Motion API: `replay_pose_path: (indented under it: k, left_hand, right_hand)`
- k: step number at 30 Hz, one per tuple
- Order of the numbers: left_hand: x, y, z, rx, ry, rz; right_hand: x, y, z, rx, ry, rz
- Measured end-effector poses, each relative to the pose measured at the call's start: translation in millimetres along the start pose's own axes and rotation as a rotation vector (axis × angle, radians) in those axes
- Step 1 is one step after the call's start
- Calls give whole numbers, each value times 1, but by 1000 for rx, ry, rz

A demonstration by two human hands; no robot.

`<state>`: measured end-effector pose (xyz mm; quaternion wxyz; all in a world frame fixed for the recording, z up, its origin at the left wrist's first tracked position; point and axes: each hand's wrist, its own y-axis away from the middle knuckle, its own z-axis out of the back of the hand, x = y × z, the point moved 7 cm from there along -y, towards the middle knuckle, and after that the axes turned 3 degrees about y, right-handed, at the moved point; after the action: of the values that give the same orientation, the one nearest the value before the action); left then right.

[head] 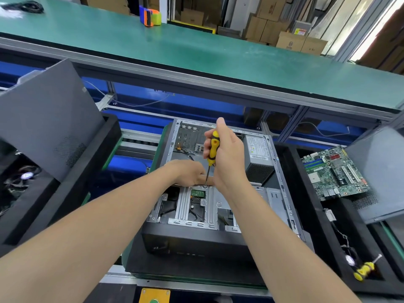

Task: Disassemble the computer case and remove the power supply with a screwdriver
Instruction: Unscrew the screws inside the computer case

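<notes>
Over case, right hand around screwdriver

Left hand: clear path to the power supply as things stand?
Probably not directly. The right hand, gripping the screwdriver nearly upright, stands between the left hand and the power supply; the left would have to reach over or around it.

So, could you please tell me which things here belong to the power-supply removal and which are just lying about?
In use: computer case, power supply, screwdriver gripped by the right hand, left hand beside its tip.
Lying about: motherboard, second screwdriver, tape dispenser, cardboard boxes.
</notes>
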<state>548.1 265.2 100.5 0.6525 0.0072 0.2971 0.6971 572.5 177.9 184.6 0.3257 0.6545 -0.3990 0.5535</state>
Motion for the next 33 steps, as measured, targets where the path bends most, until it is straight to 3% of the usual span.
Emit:
replay_pose_path:
  k: [7,12,15,21,28,33]
  left_hand:
    - [-4,4,1,95,282,-118]
    - [6,16,15,-64,482,-188]
    - [10,29,20,-221,402,-265]
    - [0,39,19,-378,295,-335]
    - [-11,46,13,-450,39,-411]
    - [-7,37,6,-454,4,-314]
  right_hand:
    - [-2,-3,-11,154,-111,-59]
    - [-4,-8,-18,236,-160,-63]
    - [-5,-10,-20,268,-175,-84]
    - [-5,-13,-16,259,-154,-112]
    - [-2,-16,-11,231,-157,-140]
    - [9,-21,-12,238,-177,-86]
